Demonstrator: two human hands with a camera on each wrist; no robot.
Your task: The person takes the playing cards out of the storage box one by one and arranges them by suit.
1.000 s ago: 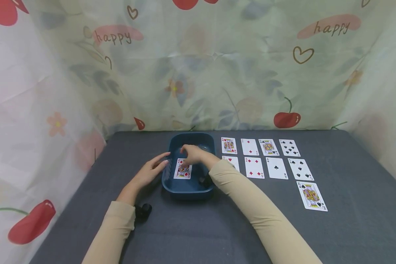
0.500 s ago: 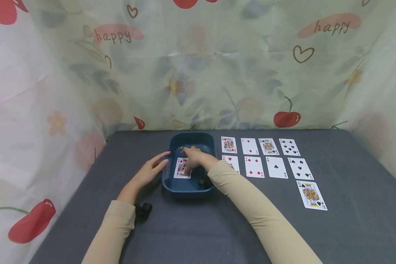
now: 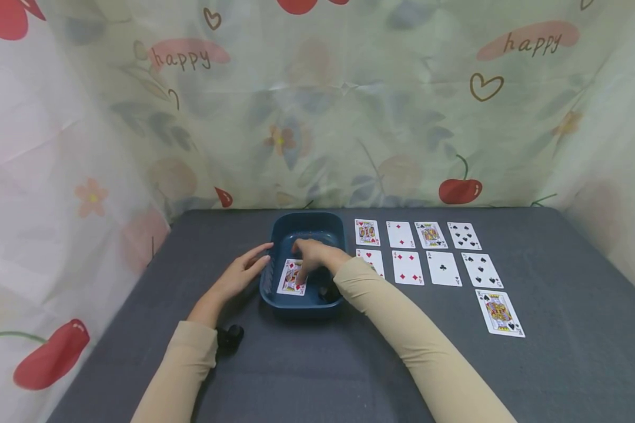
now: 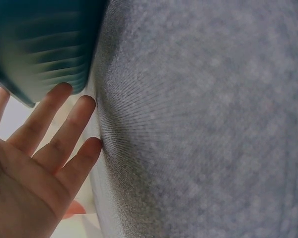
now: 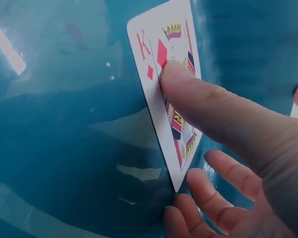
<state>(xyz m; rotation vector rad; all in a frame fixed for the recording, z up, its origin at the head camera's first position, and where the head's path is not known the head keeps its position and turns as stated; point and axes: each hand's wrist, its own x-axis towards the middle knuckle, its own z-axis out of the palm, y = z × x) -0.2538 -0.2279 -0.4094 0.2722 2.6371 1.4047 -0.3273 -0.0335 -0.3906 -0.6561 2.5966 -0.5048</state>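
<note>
A deep blue plastic basin point(image 3: 275, 302) stands on the dark grey table, with a king of diamonds point(image 3: 290, 277) face up inside. My right hand point(image 3: 317, 255) reaches into the basin. In the right wrist view the thumb point(image 5: 181, 82) lies extended on the card's face, and the other fingers are loosely bent beside its lower edge, not clearly under it. My left hand point(image 3: 240, 273) is at the basin's left side, fingers spread and gripping nothing. In the left wrist view its fingertips are near the ribbed outer wall; contact is hard to tell.
Right of the basin, several face-up cards lie in rows, among them a two of diamonds point(image 3: 400, 235), a four of diamonds point(image 3: 408, 268) and an ace of clubs point(image 3: 444, 269). A king of spades point(image 3: 500, 313) lies nearest. A patterned curtain point(image 3: 317, 117) hangs behind.
My right thumb has come down onto the king of diamonds, and the card has slid slightly toward the basin's near wall and turned a little. The left hand stays put.
</note>
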